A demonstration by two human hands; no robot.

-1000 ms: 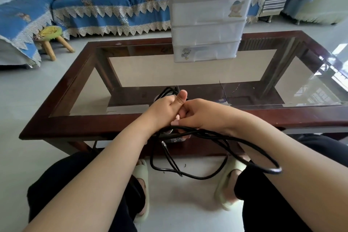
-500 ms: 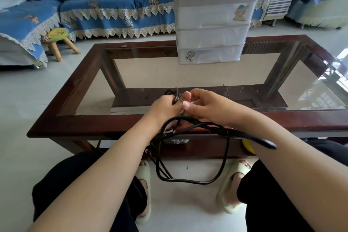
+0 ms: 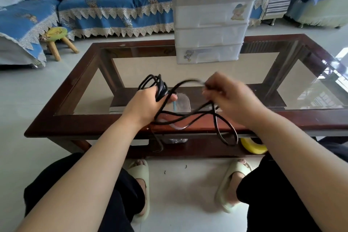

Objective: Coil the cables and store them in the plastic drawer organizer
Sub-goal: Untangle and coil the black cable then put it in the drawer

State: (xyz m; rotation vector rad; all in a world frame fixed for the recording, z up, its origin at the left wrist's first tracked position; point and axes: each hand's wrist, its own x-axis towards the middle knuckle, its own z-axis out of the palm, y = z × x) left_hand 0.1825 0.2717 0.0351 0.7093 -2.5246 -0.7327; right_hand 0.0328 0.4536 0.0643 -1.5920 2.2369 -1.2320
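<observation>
A black cable [image 3: 188, 117] hangs in loose loops over the near edge of the coffee table. My left hand [image 3: 148, 103] grips a bundle of several coiled turns that stick up above my fist. My right hand [image 3: 227, 96], blurred by motion, pinches a strand of the same cable that arcs across to the bundle. A longer loop dangles below my right hand. The white plastic drawer organizer [image 3: 211, 17] stands at the table's far edge with three shut drawers and an open divided top tray.
The glass-topped coffee table [image 3: 75, 122] has a dark wooden frame and a lower shelf with a clear container and a yellow object [image 3: 252, 147]. A blue-covered sofa [image 3: 113, 11] and a small wooden stool [image 3: 56, 39] stand behind. My knees and slippers are below.
My hands, joined together before, have parted: the right moved right and up, drawing out a strand. The coiled bundle now stands above my left fist, and the hanging loops are shorter.
</observation>
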